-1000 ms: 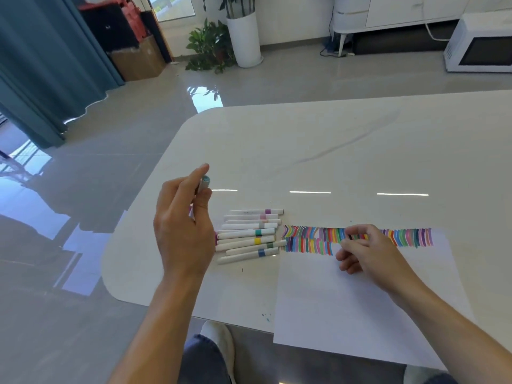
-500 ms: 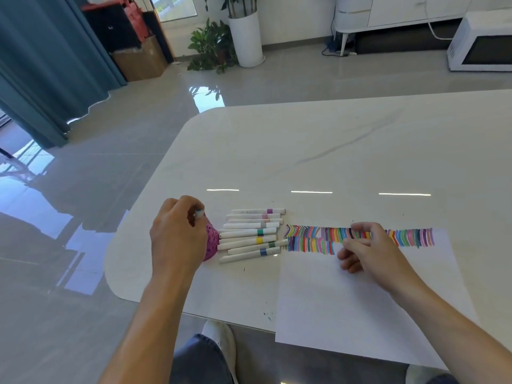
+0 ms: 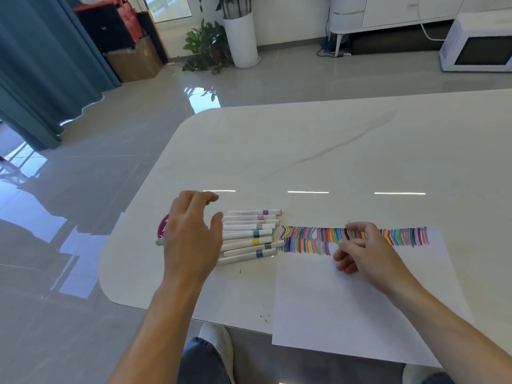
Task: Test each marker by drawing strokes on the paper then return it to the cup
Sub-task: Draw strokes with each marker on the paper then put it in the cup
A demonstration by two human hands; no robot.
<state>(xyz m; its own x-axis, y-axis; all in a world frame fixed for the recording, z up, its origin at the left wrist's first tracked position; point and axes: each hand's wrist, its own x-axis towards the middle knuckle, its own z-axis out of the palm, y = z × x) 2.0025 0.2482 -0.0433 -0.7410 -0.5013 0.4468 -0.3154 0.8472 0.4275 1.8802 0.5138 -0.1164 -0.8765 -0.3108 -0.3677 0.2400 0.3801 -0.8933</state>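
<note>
1. The table (image 3: pixel 332 151) has a glossy, smooth, stone-like white top with faint grey veins; it mirrors strips of light.
2. The paper (image 3: pixel 346 314) is a matt white sheet, flat and uncreased, with a band of coloured ink strokes along its far edge.
3. The markers (image 3: pixel 249 234) have smooth white barrels that look like plastic, each with a coloured band.
4. The cup (image 3: pixel 162 227) is magenta and mostly hidden; its material cannot be told.
5. The floor (image 3: pixel 83 189) is polished grey tile, shiny enough to reflect the windows.
6. The curtain (image 3: pixel 33 65) is matt teal cloth in soft folds.
7. The cardboard box (image 3: pixel 135 60) is dull brown.
8. The planter (image 3: pixel 243 40) is smooth and white.
</note>
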